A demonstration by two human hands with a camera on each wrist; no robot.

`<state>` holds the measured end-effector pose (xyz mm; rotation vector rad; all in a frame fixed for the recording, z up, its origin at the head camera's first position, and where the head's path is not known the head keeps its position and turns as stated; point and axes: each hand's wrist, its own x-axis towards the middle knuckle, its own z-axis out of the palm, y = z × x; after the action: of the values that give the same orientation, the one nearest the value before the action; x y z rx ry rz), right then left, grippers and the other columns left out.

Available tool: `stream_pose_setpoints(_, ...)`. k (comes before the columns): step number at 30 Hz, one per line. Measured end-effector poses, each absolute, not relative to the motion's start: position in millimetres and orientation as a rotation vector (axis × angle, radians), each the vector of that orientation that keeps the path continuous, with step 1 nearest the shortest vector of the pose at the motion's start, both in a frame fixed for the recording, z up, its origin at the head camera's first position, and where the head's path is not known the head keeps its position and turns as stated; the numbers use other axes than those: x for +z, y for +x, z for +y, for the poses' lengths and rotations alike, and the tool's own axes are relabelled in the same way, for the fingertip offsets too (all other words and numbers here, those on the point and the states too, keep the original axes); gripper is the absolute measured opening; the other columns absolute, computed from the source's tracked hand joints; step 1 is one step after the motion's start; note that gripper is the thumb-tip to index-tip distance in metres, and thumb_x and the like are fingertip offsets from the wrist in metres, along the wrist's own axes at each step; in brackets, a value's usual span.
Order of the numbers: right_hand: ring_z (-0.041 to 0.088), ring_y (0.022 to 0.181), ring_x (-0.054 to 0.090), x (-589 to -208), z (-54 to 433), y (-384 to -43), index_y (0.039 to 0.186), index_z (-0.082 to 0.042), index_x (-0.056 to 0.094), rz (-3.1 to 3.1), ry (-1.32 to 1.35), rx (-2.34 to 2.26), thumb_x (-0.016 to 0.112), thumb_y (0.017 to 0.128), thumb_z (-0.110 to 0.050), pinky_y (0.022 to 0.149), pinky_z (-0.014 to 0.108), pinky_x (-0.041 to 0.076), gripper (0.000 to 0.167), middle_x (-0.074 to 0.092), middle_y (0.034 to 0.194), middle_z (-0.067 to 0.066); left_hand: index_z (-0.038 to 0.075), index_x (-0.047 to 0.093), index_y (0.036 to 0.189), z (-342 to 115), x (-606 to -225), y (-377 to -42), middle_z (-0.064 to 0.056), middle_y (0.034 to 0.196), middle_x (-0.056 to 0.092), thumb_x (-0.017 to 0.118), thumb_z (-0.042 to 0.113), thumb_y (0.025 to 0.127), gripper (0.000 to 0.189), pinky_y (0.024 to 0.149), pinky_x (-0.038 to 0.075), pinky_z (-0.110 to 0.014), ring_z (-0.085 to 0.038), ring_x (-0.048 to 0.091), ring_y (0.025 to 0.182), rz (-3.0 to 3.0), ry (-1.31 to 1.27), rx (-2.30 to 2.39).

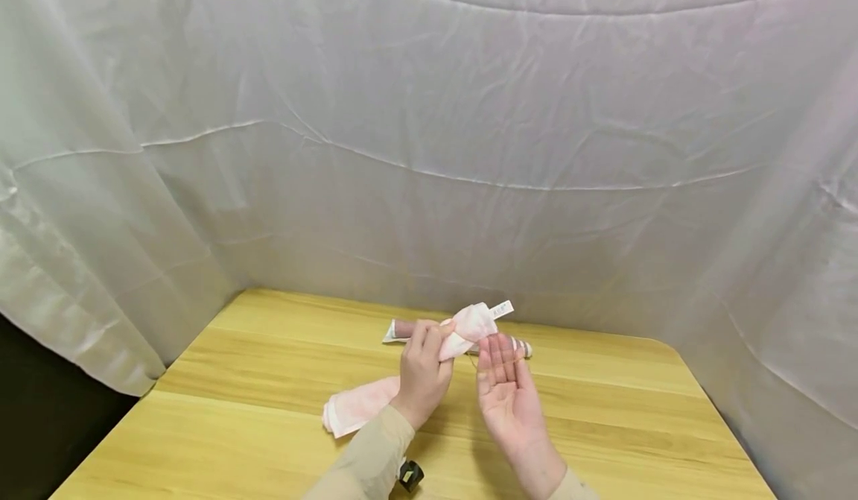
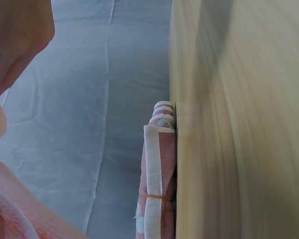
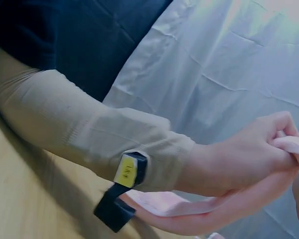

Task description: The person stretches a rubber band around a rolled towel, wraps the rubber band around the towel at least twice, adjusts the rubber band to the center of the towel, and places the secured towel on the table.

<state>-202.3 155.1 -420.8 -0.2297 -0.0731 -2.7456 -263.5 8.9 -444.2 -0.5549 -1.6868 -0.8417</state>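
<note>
My left hand (image 1: 424, 373) grips a pale pink towel (image 1: 472, 325) near its upper end, where a white tag (image 1: 501, 309) sticks out. The rest of that towel hangs down behind the left forearm. Palm up and fingers straight, my right hand (image 1: 511, 403) is just right of the towel. A thin yellowish rubber band (image 1: 506, 364) appears to cross its fingers; how it loops is hard to see. Behind the hands lies a rolled mauve towel with white stripes (image 1: 404, 329); the left wrist view shows a band (image 2: 152, 196) around this roll (image 2: 167, 164).
The wooden table (image 1: 268, 366) reaches back to a grey cloth curtain (image 1: 429, 209), which also hangs at both sides. A black strap mount with a yellow label (image 3: 127, 170) is on the left sleeve.
</note>
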Motion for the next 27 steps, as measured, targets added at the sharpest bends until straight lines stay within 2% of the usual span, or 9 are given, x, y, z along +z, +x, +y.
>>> stream_pose_setpoints(5,0.026,0.12,0.063,-424,144,-193,0.117,-0.003,0.065,0.077,-0.183,-2.742,0.036,0.105,-0.032,0.111,0.027,0.041,0.043,0.068,0.123,0.011,0.003,0.065,0.104,8,-445,-263,-0.008,0.088,0.056,0.065,-0.003,0.072,0.033,0.07,0.054,-0.031,-0.02,0.062,0.076,-1.689,-0.533,-0.843)
stream_pose_setpoints(9,0.024,0.123,0.061,-426,138,-189,0.125,-0.004,0.063,0.007,-0.378,-2.623,0.029,0.105,-0.038,0.111,0.025,0.039,0.052,0.063,0.129,0.013,0.002,0.065,0.105,5,-444,-264,-0.007,0.088,0.056,0.064,-0.004,0.072,0.034,0.069,0.055,-0.03,-0.02,0.063,0.077,-1.684,-0.507,-0.853)
stream_pose_setpoints(11,0.022,0.123,0.061,-426,137,-189,0.13,-0.006,0.06,-0.047,-0.493,-2.548,0.021,0.104,-0.046,0.109,0.024,0.041,0.062,0.062,0.131,0.012,0.002,0.065,0.104,6,-443,-264,-0.008,0.087,0.055,0.064,-0.005,0.071,0.033,0.069,0.056,-0.03,-0.021,0.063,0.077,-1.686,-0.491,-0.865)
stream_pose_setpoints(15,0.017,0.121,0.062,-427,135,-189,0.136,-0.015,0.055,-0.075,-0.687,-2.379,0.019,0.097,-0.061,0.102,0.021,0.047,0.07,0.063,0.131,0.008,0.002,0.063,0.1,9,-443,-263,-0.008,0.086,0.055,0.062,-0.006,0.069,0.032,0.07,0.056,-0.03,-0.021,0.062,0.077,-1.739,-0.434,-0.946)
stream_pose_setpoints(17,0.015,0.121,0.062,-427,134,-187,0.135,-0.017,0.058,-0.005,-0.759,-2.297,0.021,0.096,-0.063,0.1,0.019,0.048,0.07,0.065,0.129,0.005,0.002,0.062,0.098,12,-443,-261,-0.008,0.086,0.055,0.062,-0.006,0.069,0.03,0.069,0.056,-0.03,-0.02,0.06,0.076,-1.776,-0.39,-1.012)
stream_pose_setpoints(19,0.013,0.12,0.062,-427,133,-185,0.131,-0.016,0.061,0.097,-0.81,-2.225,0.019,0.097,-0.06,0.1,0.019,0.047,0.07,0.067,0.127,0.003,0.003,0.061,0.096,14,-442,-260,-0.007,0.086,0.056,0.062,-0.006,0.069,0.029,0.069,0.055,-0.03,-0.02,0.059,0.076,-1.8,-0.347,-1.101)
stream_pose_setpoints(22,0.01,0.113,0.066,-426,134,-181,0.12,-0.014,0.066,0.333,-0.802,-2.158,0.016,0.105,-0.044,0.095,0.018,0.05,0.061,0.072,0.118,0.001,0.005,0.06,0.093,16,-439,-260,-0.006,0.085,0.057,0.062,-0.007,0.068,0.028,0.068,0.051,-0.03,-0.018,0.055,0.076,-1.807,-0.291,-1.228)
stream_pose_setpoints(25,0.006,0.101,0.069,-428,135,-179,0.113,-0.014,0.065,0.527,-0.76,-2.075,0.021,0.108,-0.024,0.086,0.013,0.052,0.045,0.074,0.106,-0.004,0.008,0.06,0.091,16,-436,-259,-0.004,0.084,0.058,0.064,-0.007,0.071,0.025,0.069,0.047,-0.027,-0.013,0.053,0.078,-1.809,-0.261,-1.349)
stream_pose_setpoints(27,0.002,0.093,0.069,-430,136,-179,0.109,-0.015,0.064,0.611,-0.734,-2.018,0.026,0.107,-0.018,0.08,0.01,0.052,0.038,0.073,0.1,-0.007,0.009,0.061,0.09,16,-435,-260,-0.005,0.085,0.06,0.064,-0.006,0.074,0.022,0.07,0.047,-0.025,-0.011,0.054,0.079,-1.814,-0.259,-1.404)
